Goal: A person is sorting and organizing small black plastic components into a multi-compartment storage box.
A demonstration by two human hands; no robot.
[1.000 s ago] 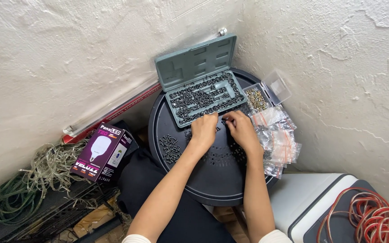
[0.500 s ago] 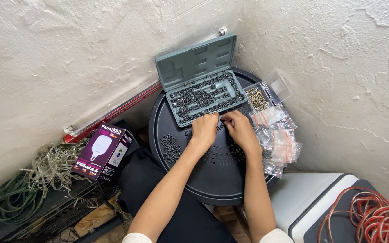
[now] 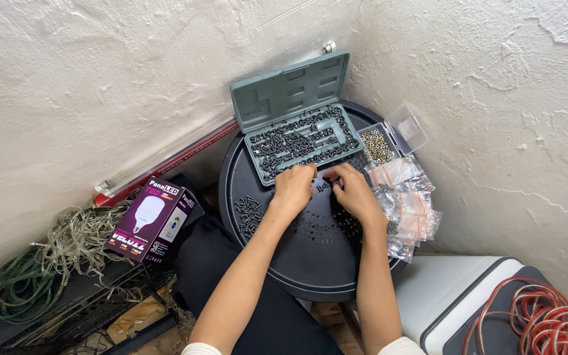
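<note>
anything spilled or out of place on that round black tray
Yes: a loose heap of small dark screws lies on the round black tray, left of the left hand, outside the open grey case that holds the rest.

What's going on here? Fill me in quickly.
A person sits in a corner at a round black tray, sorting small dark screws. The left hand and right hand meet at the front edge of an open grey-green case full of screws. A loose pile of screws lies to the left, small plastic bags to the right.
</note>
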